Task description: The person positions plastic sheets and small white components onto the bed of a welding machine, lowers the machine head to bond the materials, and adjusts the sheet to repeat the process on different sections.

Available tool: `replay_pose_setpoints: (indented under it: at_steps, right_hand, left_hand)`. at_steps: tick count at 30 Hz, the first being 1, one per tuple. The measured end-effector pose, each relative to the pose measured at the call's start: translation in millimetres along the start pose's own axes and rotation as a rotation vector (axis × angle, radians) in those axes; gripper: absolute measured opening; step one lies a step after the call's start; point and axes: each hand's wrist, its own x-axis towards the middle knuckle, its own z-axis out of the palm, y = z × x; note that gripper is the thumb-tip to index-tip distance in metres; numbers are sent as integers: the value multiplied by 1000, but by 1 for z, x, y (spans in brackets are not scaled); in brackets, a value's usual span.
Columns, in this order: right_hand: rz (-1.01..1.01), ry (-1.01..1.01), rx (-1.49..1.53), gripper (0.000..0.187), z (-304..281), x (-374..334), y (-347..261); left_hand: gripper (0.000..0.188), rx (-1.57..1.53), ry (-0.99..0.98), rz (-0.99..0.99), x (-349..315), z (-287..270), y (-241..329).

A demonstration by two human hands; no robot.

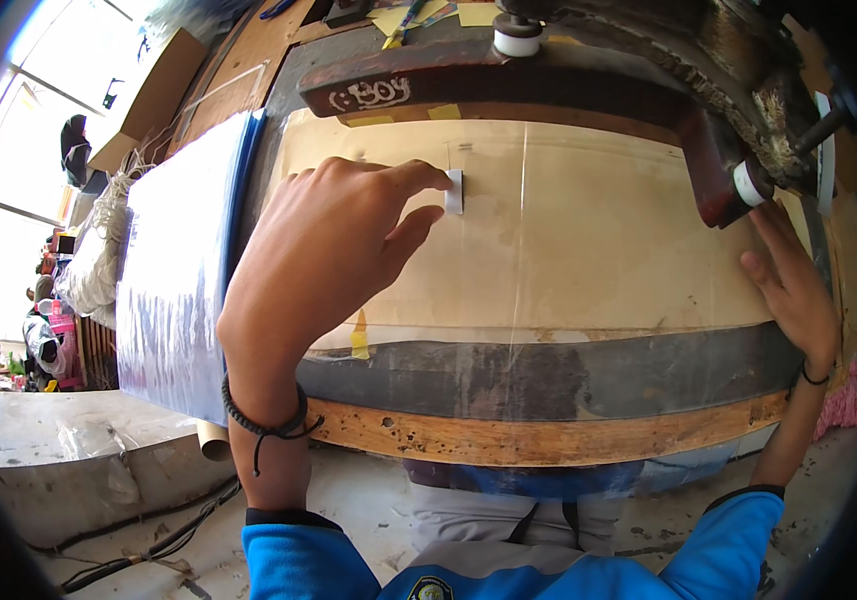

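Note:
My left hand (323, 255) reaches over a tan board (608, 230), its index fingertip on a small pale strip (455, 192). The thumb is held apart from the index finger, and the other fingers are bent and partly hidden. Over the board lies a clear plastic sheet (523, 290) with a crease line, hanging past the near edge. At the right side my right hand (796, 290) is open, fingers stretched beneath the end of a dark red metal bar (548, 80), thumb apart. Its fingertips are hidden by the bar.
A stack of clear plastic sheets (173, 260) stands at the left. The bar hangs from a heavy machine arm (738, 60) above the board's far side. In front runs a wooden table edge (508, 438). White rope (93, 260), cables (163, 545) and a pink bundle (853, 398) lie around.

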Motion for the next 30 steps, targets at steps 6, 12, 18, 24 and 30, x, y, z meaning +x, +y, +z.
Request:
replay_pose_setpoints:
  at_steps: [6,12,18,24,30]
  right_hand:
    - [-54,24,8,60,-2,1,-6]
    - [-113,44,90,66,2,-6,3]
    - [-44,300,181,70,36,-77,19]
    - [-10,299,157,66,40,-82,20]
    - [-45,264,146,60,41,-74,15]
  left_hand:
    - [20,-77,-35,86,-2,-6,8]
    - [34,-167,-194,-49,-15,0,24]
    - [64,-65,82,9,-80,27,55]
    - [76,-144,71,-59,-82,37,59]
    - [59,-172,-18,-119,-74,32,62]
